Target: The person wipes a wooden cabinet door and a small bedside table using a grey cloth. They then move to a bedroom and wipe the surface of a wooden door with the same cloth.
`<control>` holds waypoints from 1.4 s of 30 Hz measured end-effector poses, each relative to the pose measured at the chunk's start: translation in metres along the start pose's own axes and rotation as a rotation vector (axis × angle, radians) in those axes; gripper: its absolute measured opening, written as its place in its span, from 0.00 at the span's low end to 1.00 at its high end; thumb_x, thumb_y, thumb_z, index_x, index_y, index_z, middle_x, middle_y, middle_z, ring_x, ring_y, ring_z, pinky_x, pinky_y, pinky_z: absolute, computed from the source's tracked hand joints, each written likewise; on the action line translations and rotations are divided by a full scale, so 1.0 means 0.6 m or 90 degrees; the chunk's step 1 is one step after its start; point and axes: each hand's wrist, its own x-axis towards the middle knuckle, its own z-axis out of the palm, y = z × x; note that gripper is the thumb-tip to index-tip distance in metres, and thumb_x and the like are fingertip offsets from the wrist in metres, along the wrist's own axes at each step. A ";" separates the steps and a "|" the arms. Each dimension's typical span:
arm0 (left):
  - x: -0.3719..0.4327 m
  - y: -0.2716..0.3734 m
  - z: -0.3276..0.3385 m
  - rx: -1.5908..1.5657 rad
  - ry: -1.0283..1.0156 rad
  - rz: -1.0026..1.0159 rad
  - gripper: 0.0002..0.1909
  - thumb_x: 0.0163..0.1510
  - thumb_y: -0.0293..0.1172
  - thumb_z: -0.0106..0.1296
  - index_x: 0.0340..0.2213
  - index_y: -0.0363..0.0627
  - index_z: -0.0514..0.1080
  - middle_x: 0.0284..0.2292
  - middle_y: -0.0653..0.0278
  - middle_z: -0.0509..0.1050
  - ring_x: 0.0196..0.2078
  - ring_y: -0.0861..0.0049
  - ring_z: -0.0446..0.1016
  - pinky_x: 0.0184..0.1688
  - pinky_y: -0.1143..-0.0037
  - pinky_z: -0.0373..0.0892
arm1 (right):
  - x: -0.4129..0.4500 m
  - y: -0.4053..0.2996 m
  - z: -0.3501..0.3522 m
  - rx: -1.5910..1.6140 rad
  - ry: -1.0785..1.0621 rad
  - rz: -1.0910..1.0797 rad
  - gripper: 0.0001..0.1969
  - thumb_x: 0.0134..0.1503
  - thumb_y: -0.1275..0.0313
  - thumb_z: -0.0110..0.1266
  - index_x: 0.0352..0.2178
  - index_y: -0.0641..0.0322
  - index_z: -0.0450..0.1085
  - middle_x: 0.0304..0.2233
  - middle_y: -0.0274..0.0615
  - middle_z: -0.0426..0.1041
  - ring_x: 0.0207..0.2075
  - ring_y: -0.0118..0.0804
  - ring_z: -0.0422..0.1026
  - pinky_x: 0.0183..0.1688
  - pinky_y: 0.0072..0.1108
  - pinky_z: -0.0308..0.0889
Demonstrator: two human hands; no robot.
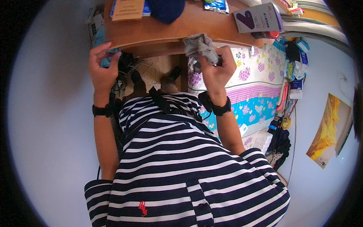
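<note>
My right hand [218,71] grips a crumpled grey cloth [200,46], held at the front edge of a brown wooden desk [170,31]. Part of the cloth bunches up between thumb and fingers. To the left, my left hand [103,63] is raised near the desk's front left corner, thumb and fingers apart, with nothing between them. A dark blue rounded item [166,10] lies on the desk, beside a tan printed card or booklet [128,10]. Towards the desk's right end stands a white and purple box [257,18] that bears writing.
A shiny blue packet [217,6] lies at the back of the desk. Under the box is a red object [268,35]. A bed with a flowered sheet [249,71] is on the right, with piled goods [296,71] along the wall. White cables [149,69] trail on the floor below.
</note>
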 end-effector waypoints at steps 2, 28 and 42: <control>-0.001 0.010 0.006 0.010 0.011 -0.019 0.23 0.49 0.23 0.63 0.45 0.46 0.67 0.42 0.63 0.73 0.42 0.75 0.75 0.41 0.77 0.71 | 0.009 0.029 -0.027 -0.008 -0.011 -0.005 0.09 0.41 0.83 0.62 0.25 0.66 0.68 0.20 0.32 0.65 0.22 0.21 0.63 0.25 0.15 0.58; -0.006 0.047 0.084 0.083 0.262 -0.116 0.26 0.50 0.09 0.51 0.49 0.43 0.59 0.46 0.47 0.72 0.48 0.62 0.75 0.48 0.72 0.72 | 0.047 0.281 -0.322 -0.054 0.209 0.125 0.10 0.49 0.81 0.63 0.23 0.64 0.66 0.21 0.28 0.68 0.23 0.18 0.63 0.25 0.12 0.61; -0.013 0.032 0.073 0.015 0.253 -0.139 0.26 0.49 0.10 0.52 0.47 0.43 0.61 0.45 0.53 0.70 0.45 0.66 0.75 0.47 0.74 0.71 | 0.014 0.151 -0.131 0.028 0.113 0.110 0.10 0.40 0.81 0.63 0.27 0.63 0.71 0.21 0.39 0.68 0.22 0.29 0.66 0.26 0.19 0.61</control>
